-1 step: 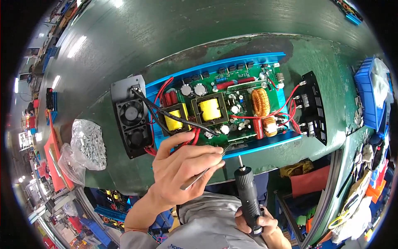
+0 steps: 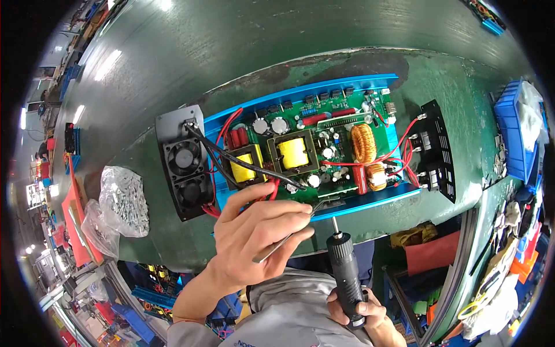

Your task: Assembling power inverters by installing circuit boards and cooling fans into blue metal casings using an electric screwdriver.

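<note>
A green circuit board (image 2: 341, 130) lies in a blue metal housing (image 2: 370, 203), with yellow-wound transformers (image 2: 293, 152) and a copper coil (image 2: 363, 143) on it. My left hand (image 2: 248, 234) is closed on metal tweezers (image 2: 272, 248); their tips reach a small metal strip (image 2: 330, 203) inside the near wall. Around a black electric screwdriver (image 2: 346, 272) my right hand (image 2: 373, 311) is wrapped. Its bit points up at the outer side of that wall; whether it touches a screw I cannot tell. Black cables (image 2: 231, 155) pass over the board just beyond my left fingers.
At the left end stands a black fan panel (image 2: 184, 156), wired to the board. A black slotted end plate (image 2: 437, 151) hangs on red wires at the right. Clear bags of metal parts (image 2: 123, 199) lie left, a blue bin (image 2: 511, 133) far right. The bench edge runs close before me.
</note>
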{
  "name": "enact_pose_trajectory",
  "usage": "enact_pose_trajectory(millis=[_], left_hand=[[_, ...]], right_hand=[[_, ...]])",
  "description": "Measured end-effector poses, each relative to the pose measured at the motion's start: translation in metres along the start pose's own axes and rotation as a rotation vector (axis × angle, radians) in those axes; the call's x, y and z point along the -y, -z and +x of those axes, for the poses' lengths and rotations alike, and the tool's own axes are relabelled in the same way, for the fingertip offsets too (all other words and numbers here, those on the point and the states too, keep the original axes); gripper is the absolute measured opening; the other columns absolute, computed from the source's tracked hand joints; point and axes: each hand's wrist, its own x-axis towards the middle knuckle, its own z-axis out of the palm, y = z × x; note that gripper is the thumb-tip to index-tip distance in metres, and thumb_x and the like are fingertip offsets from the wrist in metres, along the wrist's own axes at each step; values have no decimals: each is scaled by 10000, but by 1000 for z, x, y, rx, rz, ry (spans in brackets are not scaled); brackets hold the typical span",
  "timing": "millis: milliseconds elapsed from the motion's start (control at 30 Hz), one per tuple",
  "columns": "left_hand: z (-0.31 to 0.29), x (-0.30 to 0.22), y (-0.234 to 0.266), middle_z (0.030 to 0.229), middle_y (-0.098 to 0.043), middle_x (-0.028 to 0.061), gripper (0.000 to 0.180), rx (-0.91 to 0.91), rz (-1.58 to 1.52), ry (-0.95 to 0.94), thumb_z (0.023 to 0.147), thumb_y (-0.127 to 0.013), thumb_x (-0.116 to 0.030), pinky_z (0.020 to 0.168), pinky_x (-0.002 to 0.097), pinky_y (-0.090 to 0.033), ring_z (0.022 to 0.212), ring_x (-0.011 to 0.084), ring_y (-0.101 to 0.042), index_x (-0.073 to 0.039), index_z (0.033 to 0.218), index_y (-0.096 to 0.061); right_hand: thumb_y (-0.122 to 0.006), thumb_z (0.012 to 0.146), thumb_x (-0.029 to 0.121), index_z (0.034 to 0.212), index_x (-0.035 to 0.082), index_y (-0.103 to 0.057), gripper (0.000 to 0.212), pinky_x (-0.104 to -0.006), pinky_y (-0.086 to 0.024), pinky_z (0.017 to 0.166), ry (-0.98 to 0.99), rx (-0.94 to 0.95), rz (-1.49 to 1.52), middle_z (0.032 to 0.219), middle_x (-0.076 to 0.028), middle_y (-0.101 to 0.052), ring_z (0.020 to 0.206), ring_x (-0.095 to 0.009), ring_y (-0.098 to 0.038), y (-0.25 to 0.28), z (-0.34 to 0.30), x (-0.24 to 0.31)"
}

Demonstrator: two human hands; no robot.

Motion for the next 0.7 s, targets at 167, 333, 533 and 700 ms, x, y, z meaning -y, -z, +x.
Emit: enact_pose_trajectory(millis=[167,333,533,700], left_hand=[[16,-7,3,1063,-747,140,255,86,-168,-20,889,-706,-74,988,459,-534,1042,272,-724,-14,1127,-635],[36,-30,15,1005,-771,82,209,232,39,-154,1032,-539,-285,1018,389,-431,1060,247,-737,-102,1011,-638],[31,-31,21,805,-591,39,181,-128,-102,41,917,-684,-252,620,341,-501,661,210,-602,-72,932,-704],[24,-25,16,897,-549,20,327,368,466,-63,809,-758,-208,573,268,-448,715,163,-543,-25,1078,-722]], right_hand=[[-748,863,420,1273,-84,-570,674,-283,-462,727,-10,-83,-57,849,-107,-664,760,-146,-606,-1,-4,2],[-722,896,389,1314,-53,-557,630,-281,-466,742,-15,-93,-197,874,-82,-670,776,-131,-611,-3,-1,4],[-611,933,572,1344,-60,-536,758,-279,-463,716,18,-76,-260,893,-85,-666,782,-134,-614,1,1,2],[-230,887,891,1365,-80,-514,1119,-269,-450,670,-44,-44,-181,894,-101,-671,761,-136,-606,5,6,-7]])
